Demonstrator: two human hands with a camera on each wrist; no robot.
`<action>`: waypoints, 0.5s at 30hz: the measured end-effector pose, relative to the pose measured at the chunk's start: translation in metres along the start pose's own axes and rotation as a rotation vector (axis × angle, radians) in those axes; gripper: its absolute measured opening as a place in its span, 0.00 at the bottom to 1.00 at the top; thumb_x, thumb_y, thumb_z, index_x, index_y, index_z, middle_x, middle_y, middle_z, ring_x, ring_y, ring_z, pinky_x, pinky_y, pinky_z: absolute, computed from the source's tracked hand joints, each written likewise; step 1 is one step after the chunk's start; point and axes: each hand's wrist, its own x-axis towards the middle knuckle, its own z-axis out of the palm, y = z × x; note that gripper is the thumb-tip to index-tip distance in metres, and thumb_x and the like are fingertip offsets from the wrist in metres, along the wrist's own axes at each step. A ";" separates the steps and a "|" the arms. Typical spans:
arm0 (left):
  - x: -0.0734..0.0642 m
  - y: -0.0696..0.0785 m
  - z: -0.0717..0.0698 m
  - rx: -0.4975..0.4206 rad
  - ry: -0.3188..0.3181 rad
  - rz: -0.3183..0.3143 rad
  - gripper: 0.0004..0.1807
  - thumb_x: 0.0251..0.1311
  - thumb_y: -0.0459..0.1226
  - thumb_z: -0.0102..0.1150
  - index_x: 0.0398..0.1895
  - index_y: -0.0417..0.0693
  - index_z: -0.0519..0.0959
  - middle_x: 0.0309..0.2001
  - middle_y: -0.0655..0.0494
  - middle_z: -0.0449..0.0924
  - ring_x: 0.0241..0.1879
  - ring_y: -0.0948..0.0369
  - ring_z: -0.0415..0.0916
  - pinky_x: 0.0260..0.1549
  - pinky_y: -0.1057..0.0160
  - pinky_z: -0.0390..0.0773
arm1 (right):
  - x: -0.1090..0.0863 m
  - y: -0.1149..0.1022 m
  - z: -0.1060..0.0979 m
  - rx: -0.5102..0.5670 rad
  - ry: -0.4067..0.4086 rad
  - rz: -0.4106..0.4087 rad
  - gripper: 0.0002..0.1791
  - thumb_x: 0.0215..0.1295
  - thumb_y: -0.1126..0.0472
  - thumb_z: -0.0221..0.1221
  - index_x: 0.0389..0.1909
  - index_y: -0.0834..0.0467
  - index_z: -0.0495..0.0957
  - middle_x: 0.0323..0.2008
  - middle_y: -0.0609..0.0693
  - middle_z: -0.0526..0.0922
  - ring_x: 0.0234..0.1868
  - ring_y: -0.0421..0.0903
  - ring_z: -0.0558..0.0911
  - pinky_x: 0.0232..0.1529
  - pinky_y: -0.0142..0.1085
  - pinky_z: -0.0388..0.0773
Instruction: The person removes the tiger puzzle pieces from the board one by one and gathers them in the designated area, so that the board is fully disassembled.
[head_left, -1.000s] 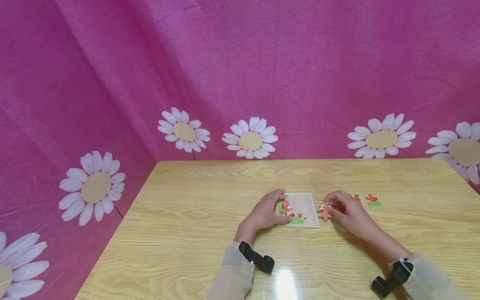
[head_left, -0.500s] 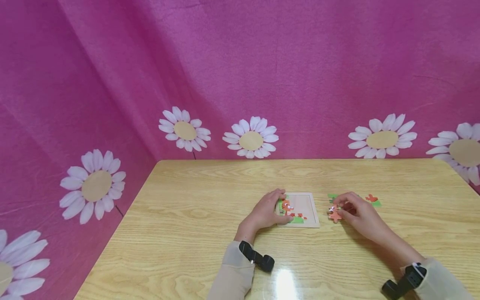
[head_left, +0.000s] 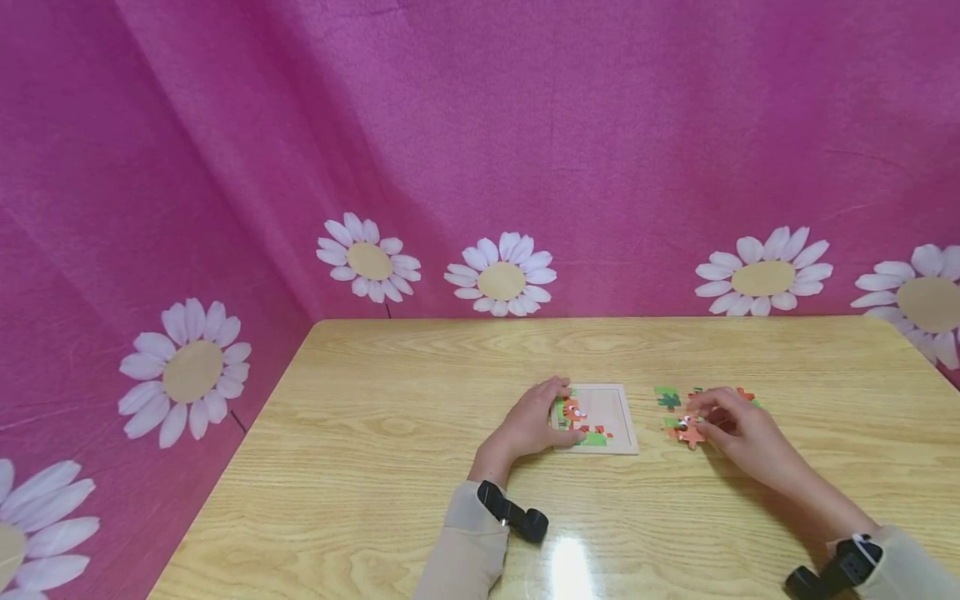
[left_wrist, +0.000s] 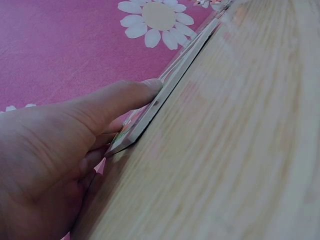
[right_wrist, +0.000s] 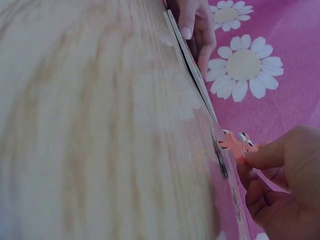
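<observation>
A small wooden puzzle tray (head_left: 613, 410) lies on the table, with orange and green pieces fitted along its left side and lower edge. My left hand (head_left: 525, 423) holds the tray by its left end, thumb on the near rim (left_wrist: 150, 111) and fingers toward the far corner. Between thumb and fingertips, my right hand (head_left: 742, 435) pinches an orange puzzle piece (head_left: 691, 432) with white and dark markings. In the right wrist view this orange piece (right_wrist: 236, 145) is raised on edge just above the table. Loose pieces beneath it are partly covered by it and the hand.
A green puzzle piece (head_left: 667, 398) lies right of the tray. A red and green piece (head_left: 746, 395) shows behind the right hand. The wooden table (head_left: 375, 433) reaches back to a pink curtain (head_left: 600, 167) with printed daisies.
My right hand has moved right, away from the tray, carrying the orange puzzle piece over the loose pieces. The green piece has come into full sight. My left hand and the tray stay put.
</observation>
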 end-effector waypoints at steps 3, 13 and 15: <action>0.000 0.000 0.000 0.003 0.001 0.005 0.36 0.54 0.48 0.70 0.66 0.48 0.69 0.75 0.60 0.60 0.76 0.58 0.54 0.75 0.56 0.59 | -0.002 0.003 -0.003 -0.004 -0.005 0.014 0.20 0.48 0.83 0.63 0.40 0.61 0.78 0.35 0.52 0.79 0.31 0.24 0.74 0.30 0.18 0.73; 0.000 -0.001 0.001 0.010 0.001 0.009 0.36 0.55 0.48 0.70 0.66 0.47 0.69 0.75 0.60 0.60 0.76 0.58 0.53 0.75 0.56 0.59 | -0.006 0.014 -0.014 -0.006 -0.004 0.028 0.20 0.48 0.84 0.63 0.40 0.61 0.78 0.34 0.44 0.79 0.31 0.24 0.74 0.29 0.18 0.73; 0.000 -0.001 0.001 0.011 0.001 0.010 0.36 0.55 0.48 0.70 0.66 0.48 0.69 0.75 0.60 0.60 0.76 0.58 0.53 0.75 0.56 0.59 | -0.007 0.018 -0.016 0.002 -0.003 0.031 0.20 0.48 0.84 0.63 0.40 0.61 0.78 0.34 0.40 0.78 0.31 0.24 0.74 0.29 0.17 0.72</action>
